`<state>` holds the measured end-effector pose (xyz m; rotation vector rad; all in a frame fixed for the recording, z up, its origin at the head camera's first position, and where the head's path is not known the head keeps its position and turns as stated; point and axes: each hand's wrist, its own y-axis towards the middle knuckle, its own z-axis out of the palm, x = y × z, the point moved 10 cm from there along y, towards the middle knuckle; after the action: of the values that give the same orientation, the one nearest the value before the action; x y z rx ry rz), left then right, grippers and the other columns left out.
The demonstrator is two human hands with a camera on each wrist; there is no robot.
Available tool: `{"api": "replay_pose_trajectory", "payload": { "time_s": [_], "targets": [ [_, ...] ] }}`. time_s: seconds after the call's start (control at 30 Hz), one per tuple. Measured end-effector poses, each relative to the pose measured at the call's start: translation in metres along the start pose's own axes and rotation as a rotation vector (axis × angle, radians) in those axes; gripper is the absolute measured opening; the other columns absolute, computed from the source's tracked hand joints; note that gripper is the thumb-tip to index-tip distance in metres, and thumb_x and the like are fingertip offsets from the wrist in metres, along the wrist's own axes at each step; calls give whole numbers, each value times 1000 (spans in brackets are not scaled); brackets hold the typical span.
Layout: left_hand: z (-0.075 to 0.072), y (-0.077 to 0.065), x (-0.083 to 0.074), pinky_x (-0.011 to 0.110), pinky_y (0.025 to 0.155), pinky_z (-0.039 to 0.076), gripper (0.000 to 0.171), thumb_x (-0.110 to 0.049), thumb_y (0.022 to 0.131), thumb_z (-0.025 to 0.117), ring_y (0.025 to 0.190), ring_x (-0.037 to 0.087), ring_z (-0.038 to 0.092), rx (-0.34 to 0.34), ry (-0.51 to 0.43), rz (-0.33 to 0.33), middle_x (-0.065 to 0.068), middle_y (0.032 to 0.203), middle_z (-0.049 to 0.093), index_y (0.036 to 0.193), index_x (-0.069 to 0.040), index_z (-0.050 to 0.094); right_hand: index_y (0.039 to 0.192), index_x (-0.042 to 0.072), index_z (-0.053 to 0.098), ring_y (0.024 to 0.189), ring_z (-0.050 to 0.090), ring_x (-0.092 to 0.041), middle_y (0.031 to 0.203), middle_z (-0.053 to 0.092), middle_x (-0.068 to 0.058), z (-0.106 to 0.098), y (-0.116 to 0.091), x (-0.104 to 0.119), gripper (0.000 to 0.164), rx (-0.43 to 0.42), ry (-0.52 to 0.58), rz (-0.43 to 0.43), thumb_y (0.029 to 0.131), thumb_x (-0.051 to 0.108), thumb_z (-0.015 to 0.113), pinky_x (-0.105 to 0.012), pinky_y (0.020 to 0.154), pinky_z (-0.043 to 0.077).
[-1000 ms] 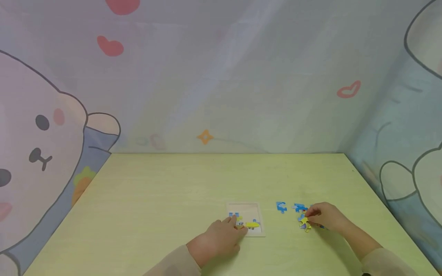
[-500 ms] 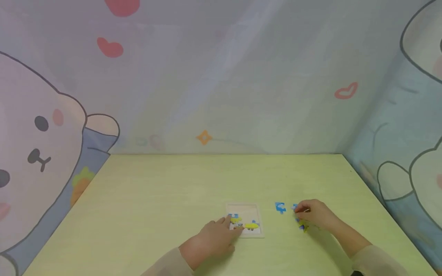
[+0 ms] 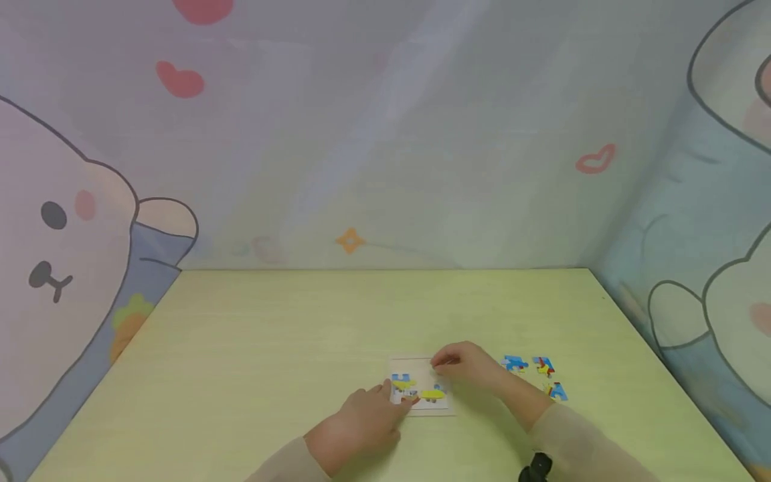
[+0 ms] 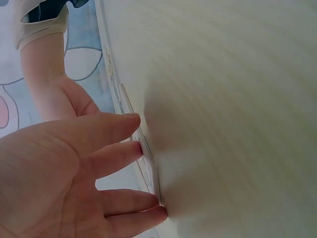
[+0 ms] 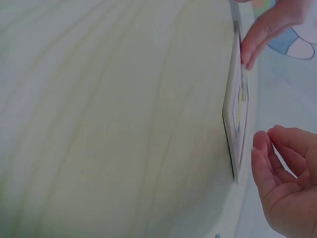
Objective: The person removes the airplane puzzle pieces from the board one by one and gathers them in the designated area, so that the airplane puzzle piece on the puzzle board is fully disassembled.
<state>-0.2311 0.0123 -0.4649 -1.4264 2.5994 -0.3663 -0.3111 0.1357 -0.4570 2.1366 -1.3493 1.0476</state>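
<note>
A pale square puzzle tray (image 3: 435, 413) lies near the front of the table. Inside it are a blue piece (image 3: 400, 379) at the left and a yellow puzzle piece (image 3: 432, 395) lower right. My left hand (image 3: 365, 416) rests at the tray's left side, fingers extended, its fingertips on the tray and its pieces. In the left wrist view its spread fingers touch the tray's edge (image 4: 150, 166). My right hand (image 3: 470, 367) hovers over the tray's upper right corner, fingertips (image 5: 271, 133) drawn together; I cannot tell if a piece sits between them.
Loose puzzle pieces lie right of the tray: a blue one (image 3: 515, 363), a blue, red and yellow one (image 3: 544, 365) and another blue one (image 3: 557, 391). My right forearm (image 3: 525, 400) crosses in front of others' spots. A patterned cloth (image 3: 385, 134) stands behind the table.
My right hand has moved left from the loose pieces to the tray's upper right corner. The left hand has kept its place at the tray. The head view has turned slightly right.
</note>
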Motion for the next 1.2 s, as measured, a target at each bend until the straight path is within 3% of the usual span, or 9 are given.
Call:
{"api": "replay_pose_trajectory", "payload": {
  "time_s": [0.13, 0.23, 0.43, 0.63, 0.77, 1.03, 1.2],
  "targets": [
    [-1, -2, 0, 38, 78, 48, 52, -34, 86, 61, 121, 26, 48, -28, 5, 39, 20, 137, 45, 137, -33, 48, 109, 6, 68, 97, 58, -19, 106, 66, -3, 30, 14, 4, 23, 84, -34, 43, 87, 14, 65, -39, 87, 46],
    [-3, -4, 0, 38, 77, 49, 52, -34, 85, 62, 121, 27, 48, -39, 6, 56, 20, 137, 45, 136, -31, 49, 114, 7, 67, 106, 56, -24, 113, 64, -6, 38, 18, 6, 27, 108, -47, 59, 88, 13, 64, -43, 92, 43],
    [-4, -7, 2, 38, 78, 48, 54, -33, 85, 62, 122, 28, 47, -32, -11, 56, 22, 138, 43, 137, -29, 48, 107, 11, 70, 101, 56, -21, 108, 64, -4, 41, 20, 8, 20, 130, -31, 62, 89, 12, 62, -42, 89, 43],
    [-6, -8, 3, 36, 74, 49, 53, -31, 85, 61, 121, 28, 48, -54, -1, 61, 22, 137, 44, 136, -29, 50, 116, 11, 68, 88, 50, -15, 101, 59, 0, 43, 18, 14, 27, 137, -50, 38, 90, 16, 61, -34, 81, 43],
    [-7, -6, 3, 35, 73, 49, 53, -31, 85, 61, 121, 27, 48, -55, 11, 62, 21, 137, 44, 137, -30, 49, 115, 9, 68, 88, 49, -14, 97, 57, 2, 44, 16, 19, 26, 132, -46, 20, 90, 14, 60, -33, 79, 43],
    [-7, -5, 1, 37, 72, 50, 51, -33, 84, 62, 120, 26, 49, -56, 18, 62, 21, 136, 46, 134, -30, 51, 102, 8, 70, 86, 54, -15, 103, 65, -4, 44, 20, 17, 16, 74, 5, 86, 88, 9, 62, -34, 77, 47],
    [-5, -5, 0, 36, 71, 50, 50, -33, 84, 62, 120, 25, 49, -50, 24, 58, 20, 136, 46, 133, -30, 53, 92, 9, 70, 85, 55, -15, 96, 65, -1, 42, 23, 18, 9, 39, 4, 63, 88, 9, 63, -37, 79, 48]
  ]
}}
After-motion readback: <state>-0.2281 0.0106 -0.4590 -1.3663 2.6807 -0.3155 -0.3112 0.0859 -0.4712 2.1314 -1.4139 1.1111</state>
